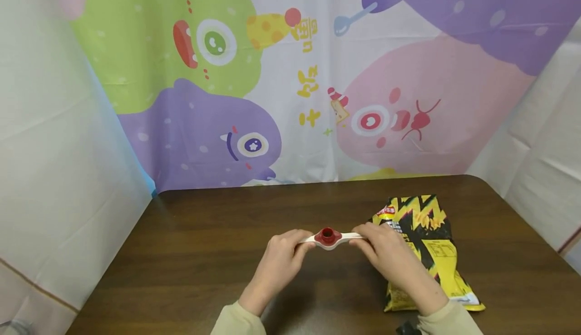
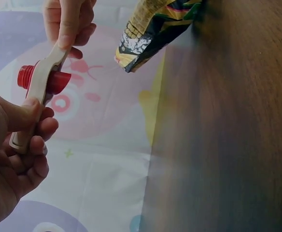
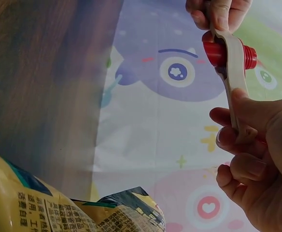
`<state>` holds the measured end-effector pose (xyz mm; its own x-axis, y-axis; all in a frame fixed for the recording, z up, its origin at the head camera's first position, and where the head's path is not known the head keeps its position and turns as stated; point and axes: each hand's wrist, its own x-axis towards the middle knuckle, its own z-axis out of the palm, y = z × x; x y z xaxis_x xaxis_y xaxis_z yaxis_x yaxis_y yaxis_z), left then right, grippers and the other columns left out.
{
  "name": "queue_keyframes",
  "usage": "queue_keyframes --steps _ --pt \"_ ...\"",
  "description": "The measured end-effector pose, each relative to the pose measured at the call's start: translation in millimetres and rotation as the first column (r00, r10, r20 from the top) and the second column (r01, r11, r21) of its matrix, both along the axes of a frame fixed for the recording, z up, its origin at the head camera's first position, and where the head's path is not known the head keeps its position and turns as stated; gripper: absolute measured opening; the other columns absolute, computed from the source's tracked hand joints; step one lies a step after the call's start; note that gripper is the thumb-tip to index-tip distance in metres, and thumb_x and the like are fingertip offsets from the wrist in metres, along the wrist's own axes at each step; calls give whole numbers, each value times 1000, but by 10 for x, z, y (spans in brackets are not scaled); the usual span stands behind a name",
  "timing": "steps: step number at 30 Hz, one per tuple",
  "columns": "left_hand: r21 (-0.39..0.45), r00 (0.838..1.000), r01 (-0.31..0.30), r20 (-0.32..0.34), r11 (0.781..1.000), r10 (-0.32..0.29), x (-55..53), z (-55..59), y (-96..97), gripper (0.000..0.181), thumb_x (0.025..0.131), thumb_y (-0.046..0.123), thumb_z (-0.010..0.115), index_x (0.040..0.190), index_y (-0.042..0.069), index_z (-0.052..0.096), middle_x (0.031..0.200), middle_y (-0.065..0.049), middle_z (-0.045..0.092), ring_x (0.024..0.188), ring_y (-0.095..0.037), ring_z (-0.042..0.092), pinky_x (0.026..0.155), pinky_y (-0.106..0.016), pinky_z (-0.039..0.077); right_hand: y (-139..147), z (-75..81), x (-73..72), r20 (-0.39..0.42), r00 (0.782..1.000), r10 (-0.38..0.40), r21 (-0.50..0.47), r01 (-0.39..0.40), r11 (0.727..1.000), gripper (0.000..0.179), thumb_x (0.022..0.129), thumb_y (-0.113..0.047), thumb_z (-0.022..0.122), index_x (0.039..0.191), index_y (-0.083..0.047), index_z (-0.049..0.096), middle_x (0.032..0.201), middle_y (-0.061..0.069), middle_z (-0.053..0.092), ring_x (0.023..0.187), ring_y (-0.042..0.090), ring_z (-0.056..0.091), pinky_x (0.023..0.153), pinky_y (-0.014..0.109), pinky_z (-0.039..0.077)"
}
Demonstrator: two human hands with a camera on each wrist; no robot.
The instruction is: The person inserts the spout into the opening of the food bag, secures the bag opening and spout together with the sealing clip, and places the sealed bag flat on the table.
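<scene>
A long white bag clip [image 1: 306, 240] with a red pour spout [image 1: 327, 235] in its middle is held level above the table. My left hand [image 1: 282, 257] pinches its left end between thumb and fingers. At its other end, my right hand [image 1: 391, 249] grips it the same way. Both wrist views show the threaded mouth of the spout [image 3: 250, 57] on one side of the clip and a slanted red tube on the other. A yellow and black snack bag [image 1: 440, 254] lies beneath and beside my right hand and forearm, partly hidden by them.
The dark wooden table [image 1: 195, 254] reaches back to a cloth backdrop [image 1: 313, 153] printed with cartoon monsters. Pale cloth walls [image 1: 54, 148] stand at both sides. A small black object [image 1: 407, 328] sits at the front edge, near my right sleeve.
</scene>
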<state>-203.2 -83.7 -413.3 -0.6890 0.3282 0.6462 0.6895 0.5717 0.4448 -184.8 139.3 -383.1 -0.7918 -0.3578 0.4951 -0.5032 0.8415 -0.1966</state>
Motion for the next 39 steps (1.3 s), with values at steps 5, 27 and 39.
queue_keyframes --steps 5,27,39 --pt "-9 999 -8 33 1000 9 -3 -3 5 11 81 20 67 89 13 68 84 4 66 73 -6 59 65 -23 48 0 -11 4 34 999 -20 14 19 1000 9 81 -24 66 86 -18 63 70 -15 50 59 4 38 58 25 35" --pt "-57 997 -35 73 998 39 18 -31 64 33 79 43 65 95 15 69 85 9 68 69 -6 58 66 -25 45 -40 -124 40 2 1000 -6 70 6 998 10 81 -23 67 89 -16 64 74 -10 53 66 9 45 68 37 44" --pt "-65 996 -69 46 996 72 24 -48 111 28 78 41 68 92 17 68 77 11 67 66 -1 60 61 -20 40 -62 -152 33 26 1000 17 109 -20 994 10 81 -25 66 88 -18 63 71 -13 49 62 4 38 61 24 33"
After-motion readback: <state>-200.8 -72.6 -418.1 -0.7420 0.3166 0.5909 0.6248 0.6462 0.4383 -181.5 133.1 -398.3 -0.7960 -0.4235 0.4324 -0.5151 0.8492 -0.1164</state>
